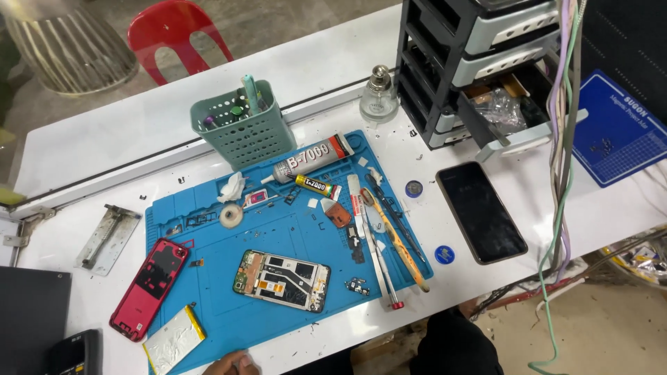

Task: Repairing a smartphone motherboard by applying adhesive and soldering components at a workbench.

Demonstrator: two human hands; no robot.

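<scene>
From the head camera, you look down on a white tabletop (104, 139) with a blue silicone repair mat (278, 305) spread across its middle. Only one of your hands (231, 362) shows, a few fingers at the near edge of the mat at the bottom of the frame; which hand it is and whether it is curled or flat you cannot tell, and the other is out of view. It grips nothing that shows.

Nearest to it lies the opened phone body with its exposed circuit boards (281, 280), flat on the mat and apart from your fingers. Left of your fingers, a flat silver battery with a yellow edge (174, 339) rests across the mat's corner, and beside that the red phone back cover (149, 287) lies half on the mat.

Farther up sit two glue tubes, a large grey one (311, 160) and a small yellow one (316, 185), close together. A green perforated tool holder (243, 125) stands behind the mat. To the right, an orange-handled tool (396, 239) lies among slim tweezers, and a black phone screen (481, 212) lies face up off the mat, near a black drawer cabinet (479, 62).
</scene>
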